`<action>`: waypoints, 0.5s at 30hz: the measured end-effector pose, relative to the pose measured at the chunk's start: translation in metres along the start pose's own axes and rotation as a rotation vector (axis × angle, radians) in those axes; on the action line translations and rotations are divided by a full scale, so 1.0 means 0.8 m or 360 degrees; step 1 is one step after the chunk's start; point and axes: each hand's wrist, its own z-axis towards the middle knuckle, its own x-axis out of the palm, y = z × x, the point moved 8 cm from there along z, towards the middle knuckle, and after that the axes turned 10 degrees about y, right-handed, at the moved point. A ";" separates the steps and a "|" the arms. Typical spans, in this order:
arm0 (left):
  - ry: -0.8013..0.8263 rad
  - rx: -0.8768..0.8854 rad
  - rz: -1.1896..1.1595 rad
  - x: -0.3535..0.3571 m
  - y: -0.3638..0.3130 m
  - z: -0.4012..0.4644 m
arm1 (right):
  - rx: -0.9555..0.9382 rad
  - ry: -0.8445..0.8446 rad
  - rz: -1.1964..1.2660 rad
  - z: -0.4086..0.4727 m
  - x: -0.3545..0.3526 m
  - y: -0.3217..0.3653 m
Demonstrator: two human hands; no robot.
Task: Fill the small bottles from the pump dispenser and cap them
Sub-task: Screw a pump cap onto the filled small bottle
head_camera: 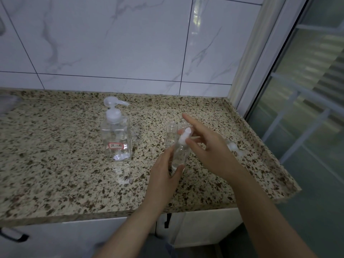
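Both our forearms come up from the bottom edge, over the white cabinet fronts (pixel 195 228) and the front lip of the speckled bench (pixel 55 174).

Left hand (pixel 163 175): fingers wrapped round the lower body of a small clear bottle (pixel 179 155), thumb across its front near the base. Bottle is tilted, top leaning away and to the right, held just above the bench. Some clear liquid is visible in it.

Right hand (pixel 208 146): fingers pinched on the white cap (pixel 185 136) sitting at the bottle's neck, index finger sticking out straight toward the wall. We can't tell if the cap is threaded on or only resting there; that spot is blurred.

Two more small clear bottles stand upright and uncapped right behind the held one: left one (pixel 170 131), right one (pixel 184 125), mostly hidden by the right hand. Can't tell their fill level.

Pump dispenser (pixel 116 135) stands upright on the bench, well left of the hands, nozzle pointing right. Square clear body, red-framed label on its front, liquid low in it.

Loose white caps (pixel 235 148) lie on the bench just right of the right hand, partly blurred.

Wet smear on the bench in front of the dispenser (pixel 122 175).
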 end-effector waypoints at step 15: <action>0.0011 -0.0038 0.0064 0.001 0.003 0.000 | 0.0172 -0.0130 -0.0078 0.021 -0.010 -0.006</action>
